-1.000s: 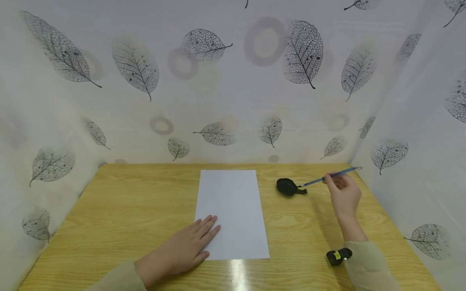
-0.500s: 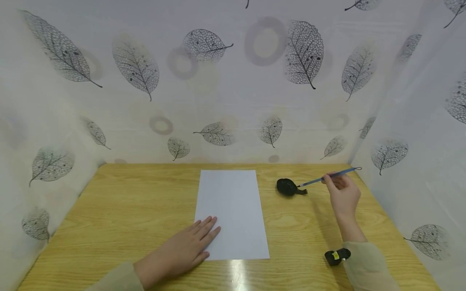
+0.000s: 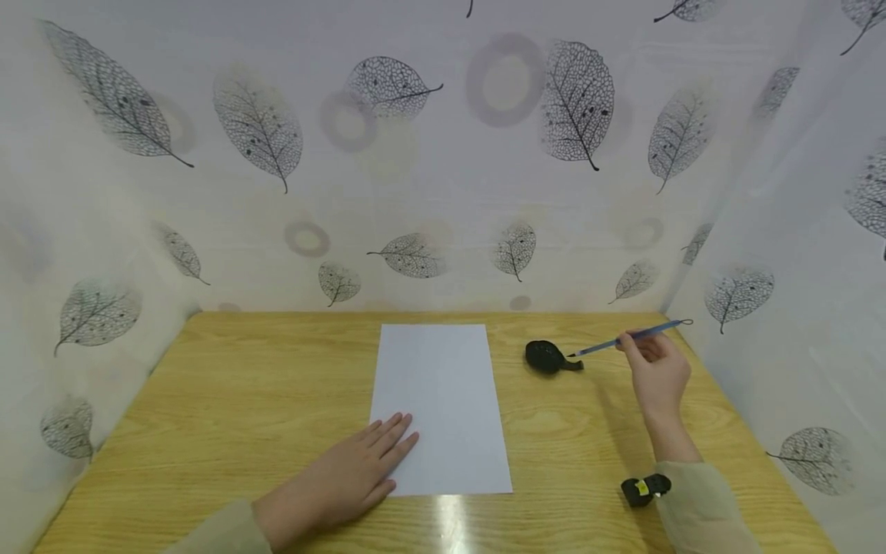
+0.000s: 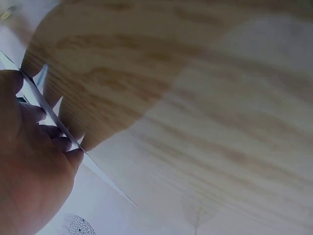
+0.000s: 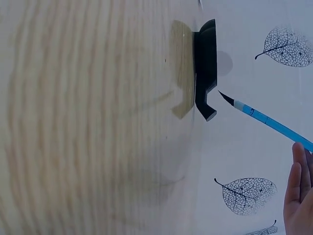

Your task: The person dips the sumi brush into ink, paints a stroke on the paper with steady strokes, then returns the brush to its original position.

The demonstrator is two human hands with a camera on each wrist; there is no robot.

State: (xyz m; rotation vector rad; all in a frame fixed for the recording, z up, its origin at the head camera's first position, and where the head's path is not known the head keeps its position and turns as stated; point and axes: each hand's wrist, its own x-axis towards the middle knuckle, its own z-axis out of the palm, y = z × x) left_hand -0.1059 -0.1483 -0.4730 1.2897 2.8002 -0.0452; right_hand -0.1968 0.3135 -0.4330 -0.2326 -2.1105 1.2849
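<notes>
Head view: brush and right hand have eased slightly rightward, away from the black dish.
Brush tip: just beside the dish, apart, ready to leave it, I judge.
Right hand: fingers pinch the brush.
Left hand: fingers straight, resting on the paper.
Paper: flat on the surface, unmarked.

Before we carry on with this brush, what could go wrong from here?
If the dark tip of the brush is wet, it could drip on the table between the black dish and the paper.

The left hand presses only the paper's lower left, so the far end might shift under a stroke.

The right hand could knock the dish's handle, which juts toward it.
</notes>
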